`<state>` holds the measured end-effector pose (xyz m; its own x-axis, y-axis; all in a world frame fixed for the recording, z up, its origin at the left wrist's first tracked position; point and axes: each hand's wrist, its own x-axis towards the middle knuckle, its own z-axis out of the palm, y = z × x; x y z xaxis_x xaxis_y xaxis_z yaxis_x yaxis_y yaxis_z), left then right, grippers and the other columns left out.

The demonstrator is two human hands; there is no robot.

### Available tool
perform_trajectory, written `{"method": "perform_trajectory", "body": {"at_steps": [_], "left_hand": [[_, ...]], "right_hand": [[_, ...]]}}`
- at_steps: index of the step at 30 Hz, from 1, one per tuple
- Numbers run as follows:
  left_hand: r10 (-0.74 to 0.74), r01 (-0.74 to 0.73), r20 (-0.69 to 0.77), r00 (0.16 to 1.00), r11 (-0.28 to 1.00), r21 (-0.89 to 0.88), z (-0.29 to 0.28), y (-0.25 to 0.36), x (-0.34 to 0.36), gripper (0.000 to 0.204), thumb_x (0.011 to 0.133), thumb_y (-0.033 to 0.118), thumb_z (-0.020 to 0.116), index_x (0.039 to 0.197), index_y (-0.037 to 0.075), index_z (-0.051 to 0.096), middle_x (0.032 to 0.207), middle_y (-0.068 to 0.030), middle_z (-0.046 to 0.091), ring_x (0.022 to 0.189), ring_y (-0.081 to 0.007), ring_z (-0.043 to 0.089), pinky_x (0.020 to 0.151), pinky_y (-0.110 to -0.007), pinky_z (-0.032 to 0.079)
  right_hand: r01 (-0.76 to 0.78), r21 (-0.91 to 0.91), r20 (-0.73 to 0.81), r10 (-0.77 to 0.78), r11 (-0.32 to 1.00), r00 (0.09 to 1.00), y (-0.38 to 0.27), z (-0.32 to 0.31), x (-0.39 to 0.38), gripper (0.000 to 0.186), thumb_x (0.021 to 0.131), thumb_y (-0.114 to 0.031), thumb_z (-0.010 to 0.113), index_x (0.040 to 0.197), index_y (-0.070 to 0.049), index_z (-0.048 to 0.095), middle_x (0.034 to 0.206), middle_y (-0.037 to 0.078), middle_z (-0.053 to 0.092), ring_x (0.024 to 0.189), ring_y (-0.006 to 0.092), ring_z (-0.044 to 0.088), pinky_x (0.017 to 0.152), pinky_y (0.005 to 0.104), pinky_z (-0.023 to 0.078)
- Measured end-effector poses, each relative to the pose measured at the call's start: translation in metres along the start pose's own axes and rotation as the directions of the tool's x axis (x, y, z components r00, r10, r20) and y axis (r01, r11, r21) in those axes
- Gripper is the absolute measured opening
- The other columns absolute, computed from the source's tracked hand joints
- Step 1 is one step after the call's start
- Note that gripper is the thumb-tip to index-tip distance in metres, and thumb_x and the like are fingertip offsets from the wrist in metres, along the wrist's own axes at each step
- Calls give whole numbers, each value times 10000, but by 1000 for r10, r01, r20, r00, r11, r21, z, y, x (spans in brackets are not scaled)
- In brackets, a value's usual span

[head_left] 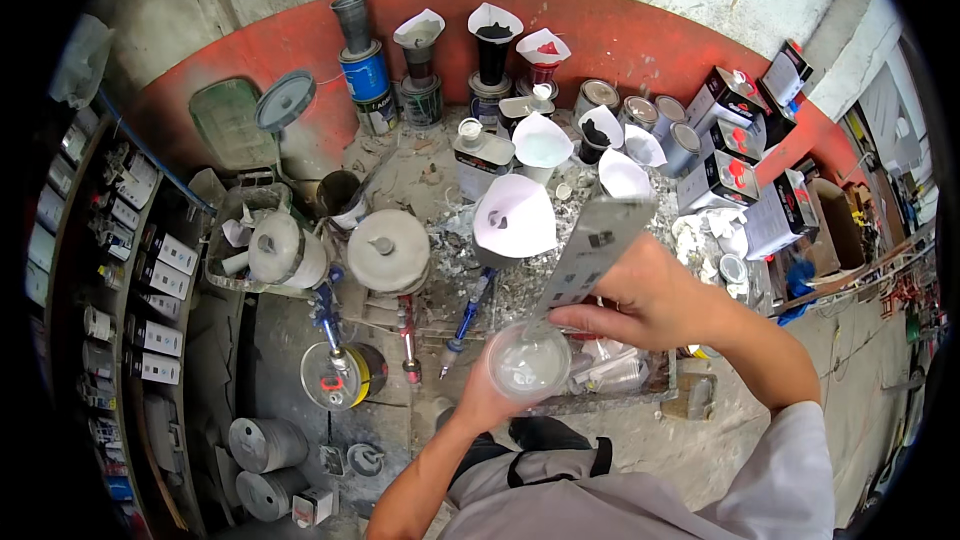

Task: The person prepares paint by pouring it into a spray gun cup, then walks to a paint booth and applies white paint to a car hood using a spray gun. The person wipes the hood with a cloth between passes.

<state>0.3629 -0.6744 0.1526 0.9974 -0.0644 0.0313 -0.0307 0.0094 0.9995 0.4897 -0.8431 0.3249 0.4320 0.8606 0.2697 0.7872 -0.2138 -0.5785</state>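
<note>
My left hand (485, 390) is closed around a clear cup (530, 365) with pale liquid inside, held low in front of my body. My right hand (655, 295) grips a long flat metal stick with printed markings (598, 240), tilted with its lower end at the cup. Just beyond it stands a container with a white paper filter cone (515, 215) on top. Spray guns with blue (468, 310) and red (405, 320) bodies hang along the bench's front edge.
A cluttered bench (430, 170) carries several cans (680, 145), rectangular tins (720, 180) and filter-topped cups (543, 150) against a red-painted wall (240, 60). Shelves of boxes (160, 320) line the left side. A yellow-banded can (355, 385) and grey pails (265, 440) stand lower down at left.
</note>
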Motion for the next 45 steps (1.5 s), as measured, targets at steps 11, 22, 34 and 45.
{"method": "perform_trajectory", "body": {"at_steps": [11, 22, 34, 45], "left_hand": [[-51, 59, -122, 991, 996, 61, 15, 18, 47, 766, 597, 92, 869, 1259, 37, 487, 1204, -80, 586, 1101, -169, 568, 955, -331, 448], [69, 103, -474, 878, 939, 327, 2, 66, 62, 668, 606, 159, 851, 1186, 25, 547, 1082, -95, 641, 1011, -177, 605, 901, -319, 460], [59, 335, -620, 782, 799, 499, 12, 80, 87, 644, 616, 225, 825, 1165, 16, 560, 1045, -167, 657, 965, -293, 649, 842, -375, 495], [41, 462, -617, 786, 624, 631, 12, 92, 103, 646, 620, 231, 805, 1172, 7, 557, 1029, -186, 650, 947, -334, 643, 827, -398, 499]], "right_hand": [[-133, 114, -249, 158, 984, 955, 19, -31, -16, 269, 869, -112, 670, 1129, -43, 669, 788, 119, 678, 584, 204, 619, 552, 316, 477], [-107, 573, -179, 251, 812, 951, 59, -45, 28, 338, 935, -158, 621, 1244, -21, 599, 881, 9, 656, 664, 32, 533, 563, 222, 440], [116, 656, -483, 296, 746, 824, 138, -107, 31, 343, 940, -135, 599, 1248, 12, 575, 812, -13, 586, 594, 33, 503, 521, 187, 411], [40, 581, -345, 201, 813, 917, 169, -64, 27, 305, 909, -100, 639, 1204, -22, 633, 871, -6, 631, 660, 29, 495, 578, 198, 407]]}}
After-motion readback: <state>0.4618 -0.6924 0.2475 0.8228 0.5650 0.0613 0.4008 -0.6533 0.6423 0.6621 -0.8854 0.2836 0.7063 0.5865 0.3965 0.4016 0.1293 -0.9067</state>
